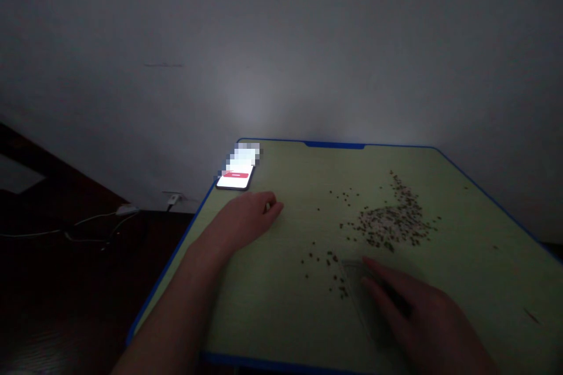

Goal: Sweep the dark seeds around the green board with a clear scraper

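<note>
My left hand (246,217) rests on the pale green table (272,281) with its fingers curled under into a loose fist, just below a lit phone (236,174). My right hand (413,310) lies near the front edge with fingers extended, touching a small clear flat thing (358,287) that I cannot make out in the dim light. Just beyond it a spread of small dark and light seeds (389,222) covers the table's middle right, with stray ones (328,258) scattered toward my right fingertips.
The table has a blue rim (334,144) and stands against a grey wall. On the dark floor at left lie white cables and a plug (125,210). The room is very dim.
</note>
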Motion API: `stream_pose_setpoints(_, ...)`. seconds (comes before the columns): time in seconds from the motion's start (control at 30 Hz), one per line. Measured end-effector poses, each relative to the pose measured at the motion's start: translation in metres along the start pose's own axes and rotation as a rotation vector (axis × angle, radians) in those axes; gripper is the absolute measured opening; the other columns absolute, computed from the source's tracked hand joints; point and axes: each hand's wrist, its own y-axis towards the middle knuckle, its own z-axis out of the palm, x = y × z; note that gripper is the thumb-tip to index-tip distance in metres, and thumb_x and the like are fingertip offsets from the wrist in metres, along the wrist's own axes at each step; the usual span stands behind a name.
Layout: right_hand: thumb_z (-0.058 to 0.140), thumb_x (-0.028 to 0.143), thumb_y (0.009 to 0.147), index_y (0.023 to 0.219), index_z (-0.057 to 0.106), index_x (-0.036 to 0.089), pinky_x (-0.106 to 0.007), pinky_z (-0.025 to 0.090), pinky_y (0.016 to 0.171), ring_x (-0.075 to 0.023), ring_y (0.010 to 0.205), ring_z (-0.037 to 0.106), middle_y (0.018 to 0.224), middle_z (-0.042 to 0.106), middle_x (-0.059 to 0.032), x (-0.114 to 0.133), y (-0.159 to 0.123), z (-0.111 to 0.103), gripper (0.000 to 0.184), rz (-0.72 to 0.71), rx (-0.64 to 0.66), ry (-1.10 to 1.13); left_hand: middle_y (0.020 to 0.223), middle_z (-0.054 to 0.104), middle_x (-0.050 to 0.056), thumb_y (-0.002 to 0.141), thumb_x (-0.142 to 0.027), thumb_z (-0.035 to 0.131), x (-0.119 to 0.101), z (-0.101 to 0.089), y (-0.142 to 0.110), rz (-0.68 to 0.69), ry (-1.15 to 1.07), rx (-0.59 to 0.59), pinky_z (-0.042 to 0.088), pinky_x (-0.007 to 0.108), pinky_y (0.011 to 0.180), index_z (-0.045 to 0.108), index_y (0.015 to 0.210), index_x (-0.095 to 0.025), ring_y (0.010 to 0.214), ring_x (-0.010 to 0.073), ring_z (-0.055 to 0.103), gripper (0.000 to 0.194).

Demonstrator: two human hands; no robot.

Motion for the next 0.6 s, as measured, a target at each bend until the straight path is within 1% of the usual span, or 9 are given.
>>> stream_pose_setpoints(0.2, 0.042, 0.039, 0.087, 0.109, 0.066, 0.023, -0.039, 0.058, 0.069, -0.0241, 0.084, 0.068, 0.102, 0.069, -0.0045, -0.0001, 0.0037, 0.0031, 0.037, 0.0, -0.009, -0.011, 0.076, 0.064, 0.005, 0.087, -0.048, 0.032, -0.0007, -0.0005, -0.0002, -0.017, 0.013, 0.006, 0.032, 0.025, 0.054, 0.061, 0.085, -0.019, 0.063, 0.0146, 0.054, 0.041)
stream_pose_setpoints(0.4, 0.041, 0.037, 0.086, 0.107, 0.067, 0.022, -0.038, 0.058, 0.069, -0.0236, 0.082, 0.068, 0.1, 0.07, -0.005, 0.0037, 0.008, 0.0019, 0.037, -0.038, -0.033, -0.006, 0.075, 0.063, 0.004, 0.087, -0.049, 0.031, -0.0002, 0.0002, -0.0017, -0.011, 0.015, -0.011, 0.032, 0.025, 0.054, 0.061, 0.084, -0.019, 0.063, 0.015, 0.054, 0.042)
stream_pose_setpoints(0.6, 0.042, 0.036, 0.086, 0.108, 0.066, 0.023, -0.038, 0.058, 0.07, -0.0232, 0.083, 0.068, 0.102, 0.069, -0.0045, 0.0053, 0.0097, 0.0023, 0.036, -0.052, 0.01, 0.009, 0.077, 0.064, 0.005, 0.087, -0.049, 0.031, 0.0015, 0.0018, -0.0011, -0.005, 0.017, -0.008, 0.033, 0.026, 0.055, 0.062, 0.086, -0.02, 0.064, 0.0158, 0.055, 0.042)
